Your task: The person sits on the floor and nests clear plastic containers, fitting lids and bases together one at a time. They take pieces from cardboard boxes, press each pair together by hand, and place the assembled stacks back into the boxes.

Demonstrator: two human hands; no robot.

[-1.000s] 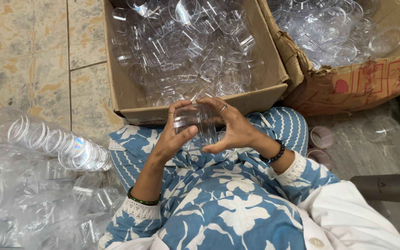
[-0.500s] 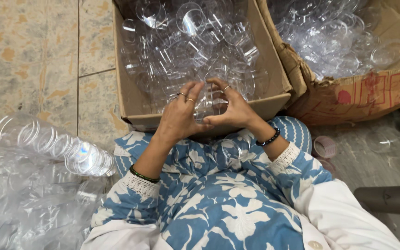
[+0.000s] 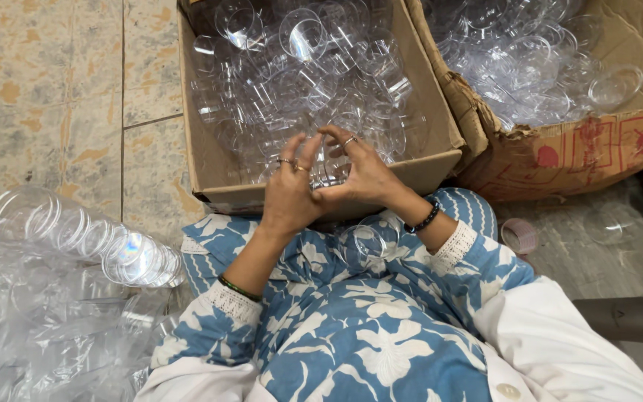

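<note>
Nearest, a clear plastic cup [image 3: 362, 244] rests on the blue floral lap [image 3: 366, 327], within easy reach. To the left, a stacked row of clear cups [image 3: 83, 234] lies on its side over crumpled plastic wrap [image 3: 31, 335]. Just beyond the lap, the left hand [image 3: 288, 197] and right hand [image 3: 366, 175] meet at the near edge of a cardboard box [image 3: 210, 160], fingers [image 3: 334, 134] curled closed around a small clear cup [image 3: 327, 170], steadying it from both sides. Farther right, a second cardboard box [image 3: 560, 152] holds more loose cups.
</note>
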